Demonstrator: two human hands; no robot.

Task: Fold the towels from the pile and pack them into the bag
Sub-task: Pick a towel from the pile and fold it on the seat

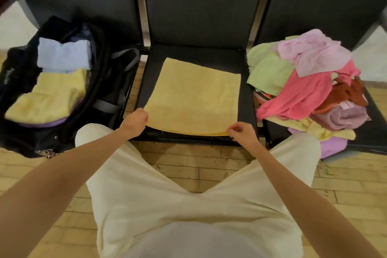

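With your left hand and right hand pinching the near corners of the yellow towel on the middle seat, align edges squarely before folding again.

You see a matt, nubbly cloth yellow towel on a dark woven-fabric chair seat, above the pale wood-plank floor

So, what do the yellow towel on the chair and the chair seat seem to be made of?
The yellow towel looks like soft terry or microfibre cloth: matte, finely textured, with thin stacked layers at its near edge. The chair seat looks like dark woven upholstery over padding, matte and without shine, though smooth vinyl cannot be ruled out.
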